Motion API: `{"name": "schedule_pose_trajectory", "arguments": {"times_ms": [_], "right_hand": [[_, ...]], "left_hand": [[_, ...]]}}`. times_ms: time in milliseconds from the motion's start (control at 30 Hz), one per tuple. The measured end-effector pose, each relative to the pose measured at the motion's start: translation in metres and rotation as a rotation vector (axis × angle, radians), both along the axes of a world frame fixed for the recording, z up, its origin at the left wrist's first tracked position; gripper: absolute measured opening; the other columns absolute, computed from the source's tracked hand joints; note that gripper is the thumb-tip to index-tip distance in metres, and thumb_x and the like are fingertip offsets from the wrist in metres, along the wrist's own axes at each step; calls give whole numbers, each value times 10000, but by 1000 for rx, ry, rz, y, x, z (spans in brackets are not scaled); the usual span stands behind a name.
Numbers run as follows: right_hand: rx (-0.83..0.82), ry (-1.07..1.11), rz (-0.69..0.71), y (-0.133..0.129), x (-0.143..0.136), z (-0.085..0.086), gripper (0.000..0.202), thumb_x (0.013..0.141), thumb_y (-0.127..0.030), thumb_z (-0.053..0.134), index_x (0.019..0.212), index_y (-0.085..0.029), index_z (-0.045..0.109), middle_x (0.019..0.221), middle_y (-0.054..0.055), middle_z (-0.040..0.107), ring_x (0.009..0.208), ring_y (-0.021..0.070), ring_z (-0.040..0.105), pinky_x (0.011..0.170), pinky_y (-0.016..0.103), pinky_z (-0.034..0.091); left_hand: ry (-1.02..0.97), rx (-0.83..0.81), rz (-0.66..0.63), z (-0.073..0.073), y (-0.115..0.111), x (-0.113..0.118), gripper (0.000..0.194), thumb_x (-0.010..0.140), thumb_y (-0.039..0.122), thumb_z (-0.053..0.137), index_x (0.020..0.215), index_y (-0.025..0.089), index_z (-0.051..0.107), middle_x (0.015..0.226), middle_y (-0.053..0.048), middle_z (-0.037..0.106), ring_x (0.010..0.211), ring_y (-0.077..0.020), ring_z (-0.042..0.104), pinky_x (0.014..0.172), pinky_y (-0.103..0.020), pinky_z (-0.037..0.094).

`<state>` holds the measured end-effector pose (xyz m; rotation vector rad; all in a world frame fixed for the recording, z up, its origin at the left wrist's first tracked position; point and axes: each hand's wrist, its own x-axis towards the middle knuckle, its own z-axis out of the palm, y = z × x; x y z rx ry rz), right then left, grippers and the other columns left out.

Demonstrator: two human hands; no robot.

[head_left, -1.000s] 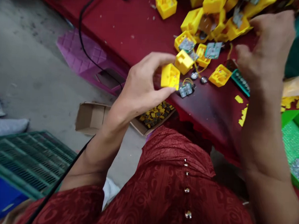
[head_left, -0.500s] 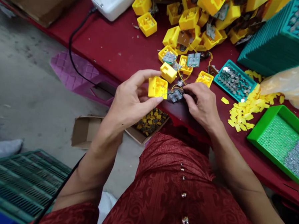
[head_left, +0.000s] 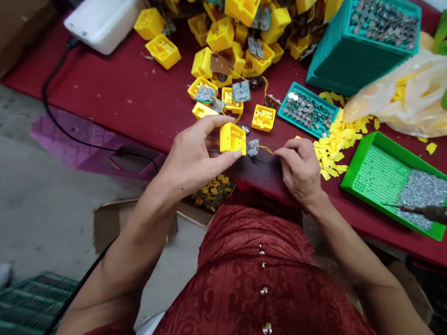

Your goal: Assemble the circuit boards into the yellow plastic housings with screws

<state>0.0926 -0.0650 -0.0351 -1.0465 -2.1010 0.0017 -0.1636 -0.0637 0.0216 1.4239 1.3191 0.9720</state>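
My left hand (head_left: 199, 154) grips a small yellow plastic case (head_left: 232, 138) between thumb and forefinger, its hollow side facing up. From the case hangs a small circuit board (head_left: 253, 147), just right of it. Yellow wires (head_left: 266, 150) run from the board to my right hand (head_left: 302, 169), whose thumb and forefinger pinch their far end. A round dark disc (head_left: 245, 129) lies behind the held case. Just beyond are another yellow case (head_left: 263, 118) and several more with boards and wires.
Many yellow cases (head_left: 219, 35) are heaped at the back. A teal tray of round metal pieces (head_left: 309, 109), loose yellow chips (head_left: 333, 148) and a green basket of screws (head_left: 380, 171) lie right. A screwdriver tip (head_left: 423, 210) juts over the basket. A white box (head_left: 104, 19) with a cable stands left.
My right hand has moved right, away from the board, and now draws the yellow wires out straight. My left hand still holds the case. The camera view has shifted rightward.
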Motion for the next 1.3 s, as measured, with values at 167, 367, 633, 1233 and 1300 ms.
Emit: {"name": "schedule_pose_trajectory", "arguments": {"times_ms": [167,367,633,1233,1300], "right_hand": [[-109,-81,98,-31,21,3,274,997,-57,527,1136,-191,720,1105,85,745,1020,204,622,898,379,536],[-293,-40,17,-31,18,10,205,1042,-242,570,1159,-204,733,1022,73,718,937,195,630,845,360,528],[-327,-189,96,-17,18,13,191,1033,-252,568,1063,-210,752,1005,85,721,914,214,630,818,375,530],[-333,-432,-36,33,-30,116,148,982,-227,591,1024,-269,726,1073,101,773,1036,328,727,885,529,602],[-389,-186,-54,18,-24,109,105,962,-217,673,1000,-281,748,1031,52,794,956,274,749,882,478,616]], "left_hand": [[-46,-164,-53,-4,-13,6,594,704,300,898,1257,221,695,1252,-72,773,945,-236,770,818,-343,669],[-322,-303,-41,-5,-30,10,581,702,239,952,1220,223,691,1209,-71,765,968,-216,770,818,-294,656],[-628,-549,46,-11,-39,15,307,943,478,761,1073,206,700,1041,-69,782,863,-207,793,671,-294,667],[-1149,-889,-331,-19,-32,26,453,853,385,706,1253,176,738,1337,-160,774,1153,-354,789,829,-366,668],[-1141,-795,-264,-20,-32,28,430,851,369,745,1250,209,731,1330,-135,775,1176,-359,780,899,-403,662]]}}
